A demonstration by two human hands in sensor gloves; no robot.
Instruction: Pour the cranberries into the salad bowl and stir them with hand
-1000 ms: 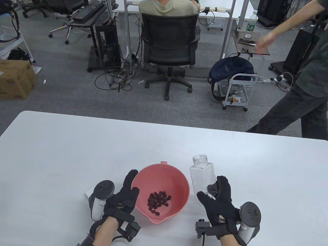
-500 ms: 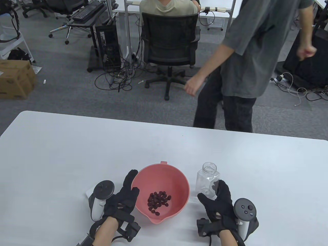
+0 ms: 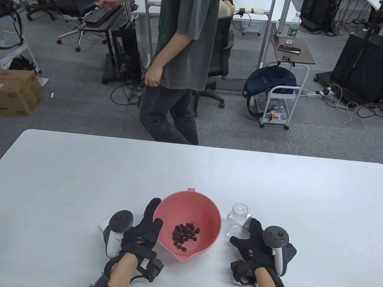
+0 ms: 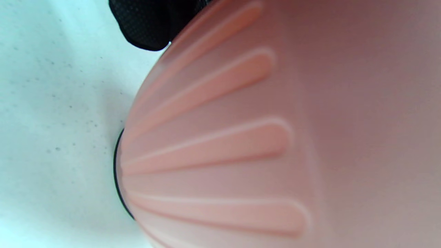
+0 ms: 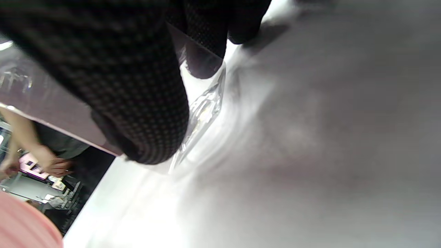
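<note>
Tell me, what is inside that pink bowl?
A small heap of dark red cranberries lies at the bottom of the pink bowl. Nothing else shows inside; whatever lies beneath the heap is covered.

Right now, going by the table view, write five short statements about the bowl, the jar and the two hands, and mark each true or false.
1. The cranberries lie inside the pink bowl. True.
2. The clear jar is full of cranberries. False: it looks empty.
3. The right hand grips the jar. True.
4. The left hand is stirring the cranberries. False: it holds the bowl's outer wall and rim.
5. The jar has a lid on. False: its mouth is open.
</note>
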